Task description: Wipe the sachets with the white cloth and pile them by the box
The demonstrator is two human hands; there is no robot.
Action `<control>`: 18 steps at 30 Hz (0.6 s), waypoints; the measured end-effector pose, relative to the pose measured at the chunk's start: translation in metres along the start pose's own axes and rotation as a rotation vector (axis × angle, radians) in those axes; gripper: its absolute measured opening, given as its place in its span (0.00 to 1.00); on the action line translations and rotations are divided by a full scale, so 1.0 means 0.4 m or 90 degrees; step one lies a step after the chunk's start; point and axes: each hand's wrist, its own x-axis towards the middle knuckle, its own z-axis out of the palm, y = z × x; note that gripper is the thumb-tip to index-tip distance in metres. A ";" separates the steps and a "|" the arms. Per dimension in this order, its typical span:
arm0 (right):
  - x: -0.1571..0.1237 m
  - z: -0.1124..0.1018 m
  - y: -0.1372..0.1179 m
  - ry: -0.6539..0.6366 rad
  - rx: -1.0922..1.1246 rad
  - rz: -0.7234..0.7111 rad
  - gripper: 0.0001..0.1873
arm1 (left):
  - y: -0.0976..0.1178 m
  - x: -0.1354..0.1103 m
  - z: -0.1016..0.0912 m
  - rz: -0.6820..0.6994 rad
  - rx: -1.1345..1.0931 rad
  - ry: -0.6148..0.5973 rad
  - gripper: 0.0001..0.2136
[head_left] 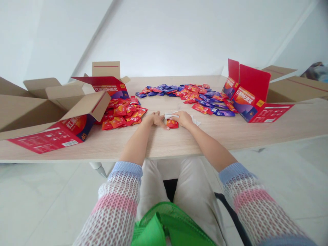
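Both my hands rest on the wooden table [179,143] near its front edge. My left hand [153,119] lies with its fingers stretched toward a red sachet [172,123] and touches it. My right hand [183,118] is closed over that same red sachet and a white cloth or paper [170,116]. A heap of red sachets [123,112] lies just left of my left hand. A long spread of purple and red sachets [192,94] lies farther back.
Open brown cartons [38,102] stand at the left, with a red flat box [51,136] under them. A red and purple printed box [107,87] stands behind the red heap. Open red boxes [251,99] sit at the right, with brown cartons [294,85] behind. A green bag [164,225] lies on my lap.
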 end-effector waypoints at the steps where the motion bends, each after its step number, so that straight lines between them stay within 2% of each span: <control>1: 0.002 -0.001 0.004 0.007 -0.008 0.014 0.23 | 0.001 -0.001 -0.001 -0.004 -0.005 -0.010 0.57; 9: 0.028 0.003 0.065 0.049 -0.030 0.104 0.26 | 0.004 -0.008 -0.004 0.000 -0.032 -0.027 0.60; 11: 0.031 0.002 0.079 0.065 -0.001 0.097 0.26 | 0.005 -0.010 -0.005 0.002 -0.024 -0.026 0.61; 14: 0.026 -0.010 0.083 0.101 0.095 -0.011 0.23 | 0.006 -0.013 -0.008 0.010 -0.013 -0.020 0.61; 18: 0.004 -0.025 0.054 0.123 0.219 -0.170 0.21 | 0.008 -0.019 -0.008 0.013 -0.008 -0.007 0.61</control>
